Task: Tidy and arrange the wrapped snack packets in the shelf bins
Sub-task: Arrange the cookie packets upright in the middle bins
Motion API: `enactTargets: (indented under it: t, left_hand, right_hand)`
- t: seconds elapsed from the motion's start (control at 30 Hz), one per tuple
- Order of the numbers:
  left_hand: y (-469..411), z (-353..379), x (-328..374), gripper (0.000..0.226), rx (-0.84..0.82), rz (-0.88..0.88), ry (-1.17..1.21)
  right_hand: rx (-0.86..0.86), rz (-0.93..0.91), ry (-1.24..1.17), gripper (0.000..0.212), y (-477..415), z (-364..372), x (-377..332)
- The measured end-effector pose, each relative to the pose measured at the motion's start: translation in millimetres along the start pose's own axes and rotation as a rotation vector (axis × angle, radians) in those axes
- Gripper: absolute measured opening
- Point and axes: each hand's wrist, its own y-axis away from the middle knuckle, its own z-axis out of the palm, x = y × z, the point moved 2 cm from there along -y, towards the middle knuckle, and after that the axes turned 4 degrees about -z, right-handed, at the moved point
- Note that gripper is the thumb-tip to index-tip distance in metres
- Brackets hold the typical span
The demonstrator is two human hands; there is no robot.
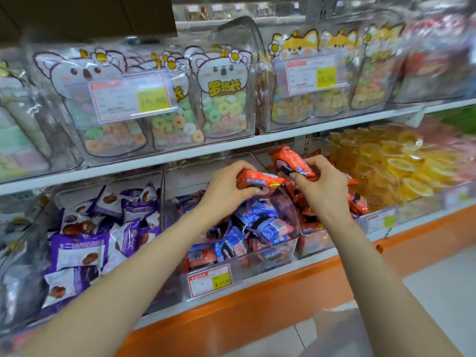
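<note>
Our L hand (226, 188) curls round one red foil-wrapped snack packet (255, 179). R hand (323, 185) pinches a second red wrapped packet (289, 159), tilted, just right of it. Both are held over the clear plastic bin (260, 271), mid lower shelf.
</note>
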Motion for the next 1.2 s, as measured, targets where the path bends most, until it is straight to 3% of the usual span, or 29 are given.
enactTargets:
  t: [0.1,0.2,0.3,0.4,0.53,0.73,0.83,1.0,1.2]
  left_hand:
    - [-21.2,28.8,21.7,0.049,-0.004,-0.038,0.091]
    - [-39.4,55.4,30.7,0.042,-0.05,-0.042,0.114]
    - [-55.9,80.5,26.6,0.03,-0.067,-0.039,0.087]
    - [-67.0,93.9,18.4,0.036,-0.073,-0.059,-0.077]
    - [-67.6,93.4,3.6,0.027,-0.021,-0.009,-0.21]
    - [-60.4,81.5,-3.9,0.021,-0.205,0.088,-0.292]
    - [-51.2,63.6,-8.3,0.019,-0.181,0.133,-0.248]
    - [-29.4,11.2,-43.0,0.015,-0.085,0.031,-0.212]
    - [-22.1,-43.0,-113.1,0.019,-0.024,-0.293,-0.328]
  right_hand:
    - [0.081,0.066,0.041,0.017,-3.9,-18.7,15.0]
    - [0.141,0.164,0.124,0.025,-12.0,-31.7,34.9]
    - [0.098,0.281,0.187,0.041,-19.8,-35.7,56.3]
    - [0.011,0.335,0.257,0.039,-18.6,-32.2,69.1]
    - [-0.011,0.294,0.268,0.028,-18.8,-28.3,65.4]
    - [-0.064,0.198,0.181,0.023,-15.2,-10.1,43.9]
    - [-0.118,0.148,0.129,0.021,-13.1,4.0,31.6]
    - [-0.225,0.034,-0.057,0.016,-3.5,30.1,4.0]
    - [-0.296,0.03,-0.1,0.015,2.6,53.7,-4.0]
